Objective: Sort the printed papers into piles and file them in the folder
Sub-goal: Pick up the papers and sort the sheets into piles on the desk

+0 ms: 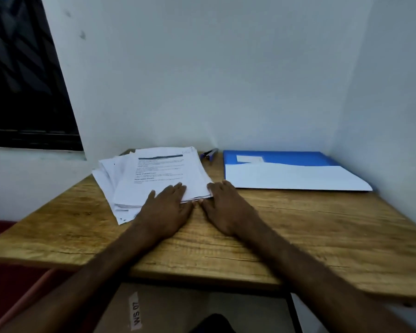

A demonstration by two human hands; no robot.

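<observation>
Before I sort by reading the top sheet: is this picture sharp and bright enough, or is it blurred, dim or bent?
Head view: dim, bluish light; print on the paper stack is soft, and only the bold headings stand out. Head view: the wide lens leans the window and the wall corner inward; no glare on the blue folder.

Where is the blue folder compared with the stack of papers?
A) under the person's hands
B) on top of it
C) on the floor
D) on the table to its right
D: the blue folder lies on the table, right of the paper stack, apart from it.
</observation>
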